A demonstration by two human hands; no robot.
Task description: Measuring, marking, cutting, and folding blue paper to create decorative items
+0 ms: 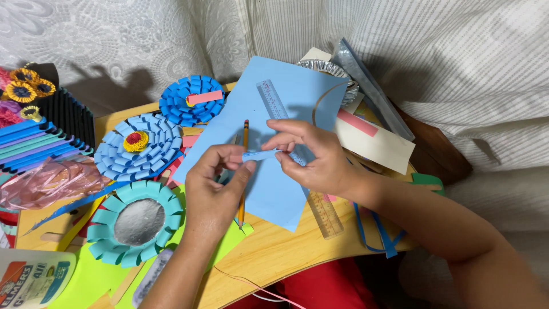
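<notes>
Two hands meet over a light blue paper sheet [269, 189] on a crowded wooden table [274, 257]. The left hand [213, 191] and the right hand [311, 154] each pinch one end of a single narrow light blue paper strip [260, 154], held level between them just above the sheet, fingers closed on it.

One yellow pencil [245, 171] lies on the sheet, running under the strip and partly hidden by the left hand. One clear plastic ruler [274, 103] crosses the sheet on a slant, passing beneath the right hand.

To the left lie three paper rosettes: a dark blue one [183, 106] with a pink slip on it, a light blue one [123, 157] with a yellow and red centre, and a teal one [114, 234] ringing a silver disc. One foil dish [329, 68] shows at the far edge of the sheet. One glue bottle [31, 280] lies at the lower left corner, near a bunch of pink ribbon [48, 183]. A white patterned cloth [114, 34] backs the scene.
</notes>
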